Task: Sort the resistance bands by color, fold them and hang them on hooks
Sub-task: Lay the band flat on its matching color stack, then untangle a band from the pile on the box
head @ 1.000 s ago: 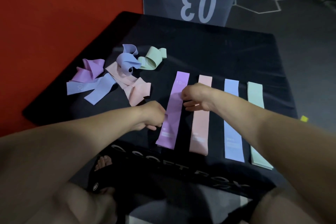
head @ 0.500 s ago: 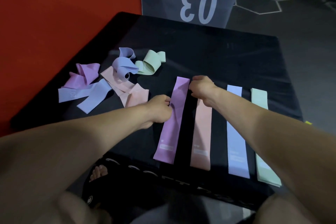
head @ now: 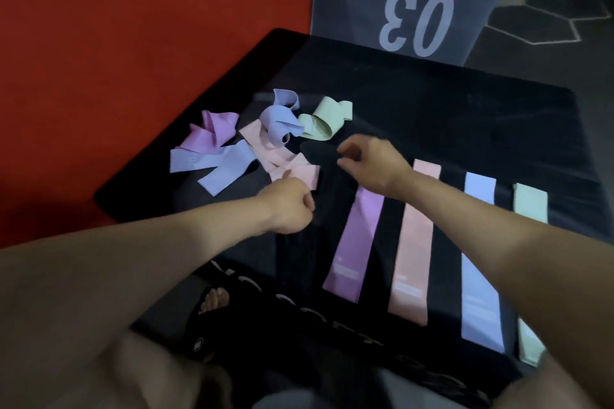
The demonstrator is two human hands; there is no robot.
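Four bands lie flat side by side on the black box top [head: 448, 116]: purple [head: 357, 242], pink [head: 415, 242], blue [head: 480, 262] and green [head: 530, 206]. At the left is a loose pile: a crumpled purple band [head: 212, 134], a flat blue band [head: 216, 164], a pink band [head: 282, 159], a curled blue band [head: 279, 119] and a curled green band [head: 324, 119]. My left hand [head: 292, 206] is a fist beside the pink band's near end, holding nothing. My right hand [head: 368, 166] hovers between the pile and the flat purple band, fingers loosely curled and empty.
A grey box marked 03 [head: 415, 20] stands behind the black box. A red surface [head: 116, 43] fills the left side. Dark floor with hexagon lines [head: 548, 20] is at the upper right. A sandalled foot [head: 212, 302] shows below the front edge.
Both hands have left the flat purple band. The right hand moved up and left toward the pile, and the left hand shifted toward the loose pink band.
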